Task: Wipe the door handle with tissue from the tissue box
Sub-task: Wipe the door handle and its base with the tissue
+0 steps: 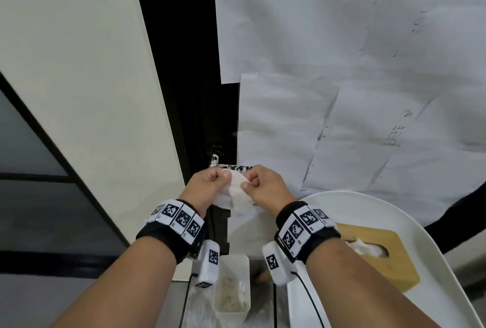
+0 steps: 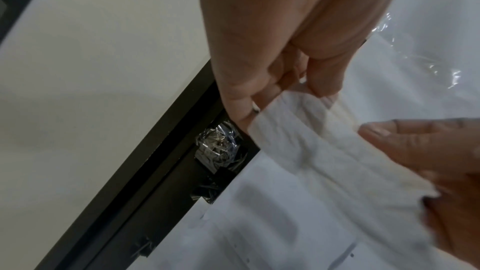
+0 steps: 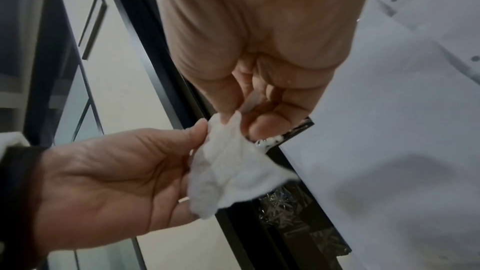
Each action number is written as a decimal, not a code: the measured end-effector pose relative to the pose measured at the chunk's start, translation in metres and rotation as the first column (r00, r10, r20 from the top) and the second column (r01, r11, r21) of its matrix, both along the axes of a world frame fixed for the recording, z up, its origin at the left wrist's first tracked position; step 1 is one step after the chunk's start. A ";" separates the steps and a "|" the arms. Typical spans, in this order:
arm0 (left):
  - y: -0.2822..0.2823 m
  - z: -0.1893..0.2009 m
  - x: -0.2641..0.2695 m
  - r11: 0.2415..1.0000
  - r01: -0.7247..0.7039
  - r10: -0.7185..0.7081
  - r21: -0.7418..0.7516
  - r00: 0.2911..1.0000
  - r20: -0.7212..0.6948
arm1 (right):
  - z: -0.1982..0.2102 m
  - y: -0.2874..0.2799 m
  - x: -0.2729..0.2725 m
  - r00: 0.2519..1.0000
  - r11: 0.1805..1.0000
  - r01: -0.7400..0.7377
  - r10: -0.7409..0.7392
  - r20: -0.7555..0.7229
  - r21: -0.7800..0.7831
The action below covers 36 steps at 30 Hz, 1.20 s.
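A crumpled white tissue (image 1: 236,192) is stretched between my two hands in front of the black door edge. My left hand (image 1: 223,178) pinches its left end between thumb and fingers. The right end is pinched by my right hand (image 1: 250,183). Just behind the hands, the door handle (image 1: 216,157) sticks out, its lever (image 1: 240,168) wrapped in shiny clear film and mostly hidden by my fingers. In the left wrist view the tissue (image 2: 311,143) hangs right of the film-wrapped handle (image 2: 221,147). A wooden tissue box (image 1: 381,264) with a tissue poking out lies at lower right.
The tissue box rests on a white rounded tray (image 1: 368,204). Below my wrists stands a small white bin (image 1: 232,264) holding used tissues. White paper sheets (image 1: 342,64) cover the door on the right; a cream wall panel (image 1: 79,64) is on the left.
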<state>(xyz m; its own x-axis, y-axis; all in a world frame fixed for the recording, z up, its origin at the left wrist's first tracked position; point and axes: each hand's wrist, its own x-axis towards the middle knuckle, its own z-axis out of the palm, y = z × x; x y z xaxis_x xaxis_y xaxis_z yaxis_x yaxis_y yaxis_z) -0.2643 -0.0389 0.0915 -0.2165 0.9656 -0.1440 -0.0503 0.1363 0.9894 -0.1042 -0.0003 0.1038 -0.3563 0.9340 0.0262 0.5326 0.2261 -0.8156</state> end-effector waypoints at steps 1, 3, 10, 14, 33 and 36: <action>-0.001 -0.001 0.001 1.000 -0.028 0.028 -0.003 1.000 0.010 | -0.001 0.002 0.002 1.000 1.000 0.001 -0.001 0.005 0.006; -0.002 -0.003 0.003 0.998 -0.061 0.061 -0.006 0.998 0.021 | -0.001 0.004 0.004 1.000 1.000 -0.017 0.017 0.006 0.019; 0.007 0.002 -0.008 0.997 -0.082 0.081 -0.013 0.995 -0.059 | 0.008 0.004 0.000 0.994 0.995 -0.097 0.098 0.048 -0.023; 0.014 0.008 -0.024 0.967 -0.217 0.246 0.136 0.932 -0.265 | 0.022 0.008 -0.001 0.998 0.998 0.041 -0.043 -0.039 -0.046; 0.027 0.015 -0.070 0.828 -0.474 0.560 0.300 0.665 -0.495 | 0.024 0.035 0.014 0.871 0.870 0.328 -0.429 0.239 0.369; 0.031 0.016 -0.074 0.822 -0.471 0.568 0.320 0.639 -0.519 | 0.018 0.034 0.007 0.891 0.912 0.256 -0.352 0.288 0.322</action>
<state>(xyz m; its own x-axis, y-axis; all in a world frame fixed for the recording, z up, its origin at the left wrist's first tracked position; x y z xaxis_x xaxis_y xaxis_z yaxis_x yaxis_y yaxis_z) -0.3381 -0.0079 0.1076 -0.6809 0.6648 0.3074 0.5055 0.1228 0.8541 -0.0968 0.0340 0.1222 -0.0881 0.9712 0.2214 0.8389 0.1922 -0.5093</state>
